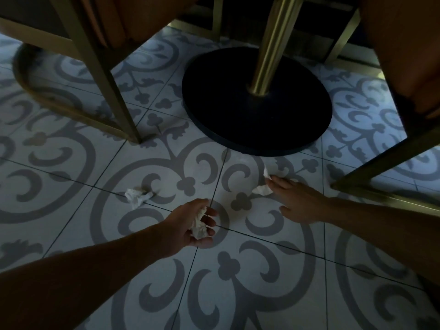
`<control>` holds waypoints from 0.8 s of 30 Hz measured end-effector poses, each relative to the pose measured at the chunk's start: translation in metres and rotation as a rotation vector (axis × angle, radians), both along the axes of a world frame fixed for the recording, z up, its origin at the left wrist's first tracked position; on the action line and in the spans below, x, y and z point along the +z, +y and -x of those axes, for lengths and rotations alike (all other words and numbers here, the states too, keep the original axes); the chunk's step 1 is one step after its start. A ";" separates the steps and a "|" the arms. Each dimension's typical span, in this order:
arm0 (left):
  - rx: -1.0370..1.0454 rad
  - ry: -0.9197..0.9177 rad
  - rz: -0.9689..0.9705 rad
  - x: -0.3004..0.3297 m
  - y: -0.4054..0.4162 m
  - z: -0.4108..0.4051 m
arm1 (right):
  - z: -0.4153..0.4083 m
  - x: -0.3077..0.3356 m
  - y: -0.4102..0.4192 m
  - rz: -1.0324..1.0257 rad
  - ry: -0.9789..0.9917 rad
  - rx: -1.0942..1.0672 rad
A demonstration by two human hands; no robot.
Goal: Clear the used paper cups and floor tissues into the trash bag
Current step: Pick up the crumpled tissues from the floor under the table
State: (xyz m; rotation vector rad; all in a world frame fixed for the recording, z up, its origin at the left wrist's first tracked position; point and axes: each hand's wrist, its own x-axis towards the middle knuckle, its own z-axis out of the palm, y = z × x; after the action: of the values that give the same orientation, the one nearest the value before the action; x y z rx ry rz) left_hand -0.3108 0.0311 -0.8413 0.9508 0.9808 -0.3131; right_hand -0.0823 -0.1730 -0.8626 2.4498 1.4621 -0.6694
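Observation:
My left hand (190, 225) is curled around a crumpled white tissue (199, 225), palm turned to the right, just above the patterned floor. To its upper left a second crumpled tissue (137, 196) lies loose on the tiles. My right hand (295, 201) reaches flat over the floor, fingers stretched out, with its fingertips touching a third white tissue (263, 189) that lies below the table base; part of that tissue sticks up past the fingertips. No paper cups or trash bag are in view.
A black round table base (214, 110) with a brass pole (271, 44) stands just beyond the tissues. Brass chair legs (112, 86) stand at the left, and another chair frame (381, 167) at the right, close to my right forearm.

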 end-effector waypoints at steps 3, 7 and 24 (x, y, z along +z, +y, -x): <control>0.009 -0.005 0.009 0.002 0.000 -0.001 | 0.012 0.007 0.006 -0.174 0.042 -0.009; 0.029 0.003 0.022 0.006 -0.002 -0.002 | 0.038 0.024 0.021 -0.461 0.119 0.035; 0.059 -0.044 0.370 0.019 -0.004 -0.002 | 0.116 0.056 0.046 -0.652 0.365 0.347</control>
State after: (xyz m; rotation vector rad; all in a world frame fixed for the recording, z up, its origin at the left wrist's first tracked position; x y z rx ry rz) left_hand -0.3089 0.0274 -0.8223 0.5884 0.8708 -0.4060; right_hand -0.1986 -0.1266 -0.8070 2.4603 2.5126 -0.6617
